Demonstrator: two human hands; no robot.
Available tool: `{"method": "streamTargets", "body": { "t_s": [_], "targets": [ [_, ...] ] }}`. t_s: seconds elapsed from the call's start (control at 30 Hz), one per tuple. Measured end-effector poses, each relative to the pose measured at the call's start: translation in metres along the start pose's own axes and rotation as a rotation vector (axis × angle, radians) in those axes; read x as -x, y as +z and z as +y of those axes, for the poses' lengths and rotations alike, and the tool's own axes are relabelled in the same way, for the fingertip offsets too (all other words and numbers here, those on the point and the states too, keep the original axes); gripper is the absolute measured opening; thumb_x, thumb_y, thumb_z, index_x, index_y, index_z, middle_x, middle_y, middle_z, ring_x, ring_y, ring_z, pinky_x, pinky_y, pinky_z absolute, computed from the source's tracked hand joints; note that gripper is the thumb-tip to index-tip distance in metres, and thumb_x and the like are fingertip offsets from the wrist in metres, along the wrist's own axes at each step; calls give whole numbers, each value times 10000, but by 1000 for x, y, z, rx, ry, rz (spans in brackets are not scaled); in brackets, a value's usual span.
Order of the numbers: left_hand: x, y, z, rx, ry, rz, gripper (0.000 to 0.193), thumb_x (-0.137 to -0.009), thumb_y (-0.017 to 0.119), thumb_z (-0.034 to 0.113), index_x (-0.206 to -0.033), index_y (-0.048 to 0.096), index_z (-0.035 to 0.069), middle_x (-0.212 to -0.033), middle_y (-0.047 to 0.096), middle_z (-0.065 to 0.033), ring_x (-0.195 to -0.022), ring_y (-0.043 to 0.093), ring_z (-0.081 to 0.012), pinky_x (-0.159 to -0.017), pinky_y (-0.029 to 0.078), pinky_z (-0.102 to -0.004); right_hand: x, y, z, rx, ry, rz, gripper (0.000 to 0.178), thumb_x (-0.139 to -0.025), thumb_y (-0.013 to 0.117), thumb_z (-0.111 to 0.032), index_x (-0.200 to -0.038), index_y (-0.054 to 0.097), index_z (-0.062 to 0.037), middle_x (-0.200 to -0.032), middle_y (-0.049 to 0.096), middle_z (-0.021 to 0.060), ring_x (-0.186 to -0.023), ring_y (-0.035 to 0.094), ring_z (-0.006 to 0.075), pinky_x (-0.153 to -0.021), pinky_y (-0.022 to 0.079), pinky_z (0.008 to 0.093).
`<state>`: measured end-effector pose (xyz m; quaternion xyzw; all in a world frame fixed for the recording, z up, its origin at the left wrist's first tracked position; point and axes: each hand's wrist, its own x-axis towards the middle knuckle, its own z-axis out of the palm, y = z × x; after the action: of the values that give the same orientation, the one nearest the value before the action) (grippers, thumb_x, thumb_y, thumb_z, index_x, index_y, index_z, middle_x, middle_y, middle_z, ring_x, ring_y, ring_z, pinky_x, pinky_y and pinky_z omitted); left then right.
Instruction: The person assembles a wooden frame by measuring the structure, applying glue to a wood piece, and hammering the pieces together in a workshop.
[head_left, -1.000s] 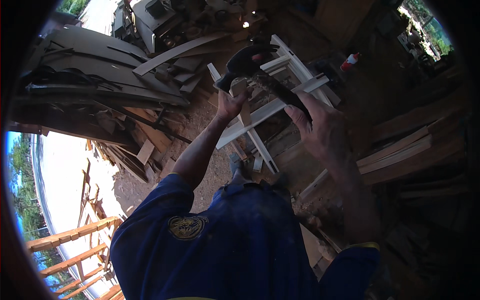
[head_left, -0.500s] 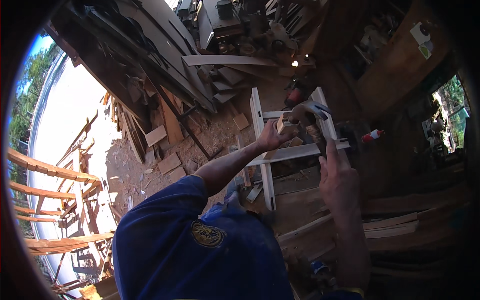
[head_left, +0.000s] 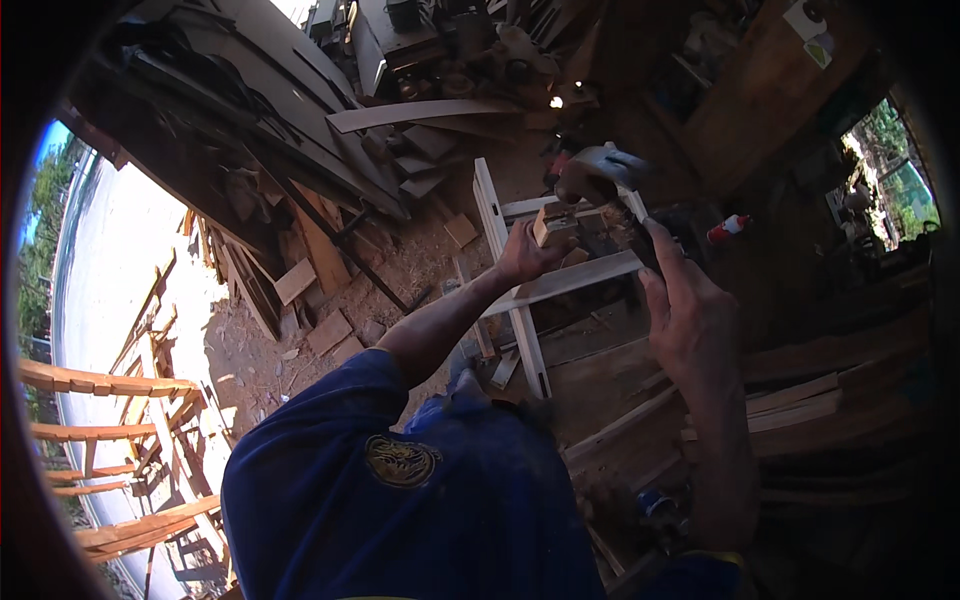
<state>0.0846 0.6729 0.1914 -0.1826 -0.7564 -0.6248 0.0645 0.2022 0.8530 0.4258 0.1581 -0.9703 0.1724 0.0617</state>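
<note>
Left hand (head_left: 530, 254): grips wood block (head_left: 541, 229), best low down.
Right hand (head_left: 690, 312): grips hammer (head_left: 590, 180), best swung square.
Wooden frame (head_left: 580, 279): best braced.

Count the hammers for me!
1 that I can see: the dark-handled metal claw hammer in the grip of the bare right hand, near the small pale wooden block in the left hand. More could hide in the dark clutter.
</note>
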Motion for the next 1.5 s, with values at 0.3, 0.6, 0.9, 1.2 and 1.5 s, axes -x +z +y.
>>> {"method": "streamTargets", "body": {
  "t_s": [0.3, 0.6, 0.9, 1.2, 1.5],
  "targets": [
    [9, -6, -11, 15, -104, -109, 278, -823, 681, 205, -1000, 653, -8, -899, 675, -94, -856, 643, -197, -804, 507, -337, 230, 174, 62, -628, 809, 148, 359, -833, 704, -305, -988, 556, -16, -757, 635, 147, -712, 658, 304, -644, 484, 410],
    [52, 2, -59, -263, -228, -207, 408, -839, 706, 240, -1138, 595, -14, -1059, 633, -109, -1010, 591, -199, -895, 470, -323, 490, 323, 2, -1204, 1764, 32, 277, -800, 678, -148, -894, 467, 5, -625, 487, 83, -491, 536, 241, -461, 441, 381],
    [77, 22, -109, -283, -650, -54, 468, -784, 785, 263, -1124, 597, 2, -1034, 641, -80, -974, 602, -201, -879, 466, -317, 503, 288, 41, -868, 1584, -30, 222, -811, 638, -132, -854, 477, 15, -647, 491, 97, -554, 516, 246, -554, 437, 416],
    [94, 17, -138, -309, -531, -188, 440, -747, 773, 145, -1130, 603, 13, -1044, 666, -104, -1003, 618, -225, -901, 464, -344, 494, 211, 71, -554, 1571, 136, 411, -849, 665, -276, -1063, 543, 52, -856, 647, 223, -750, 644, 379, -694, 490, 435],
    [104, -71, -158, -856, -572, -581, 833, -668, 773, 300, -1384, 402, 92, -1257, 569, -209, -1185, 537, -363, -991, 438, -451, 299, 295, 43, -413, 702, 45, 464, -919, 586, -271, -1312, 502, -40, -971, 648, 225, -832, 663, 381, -693, 526, 444]
  ]
}}
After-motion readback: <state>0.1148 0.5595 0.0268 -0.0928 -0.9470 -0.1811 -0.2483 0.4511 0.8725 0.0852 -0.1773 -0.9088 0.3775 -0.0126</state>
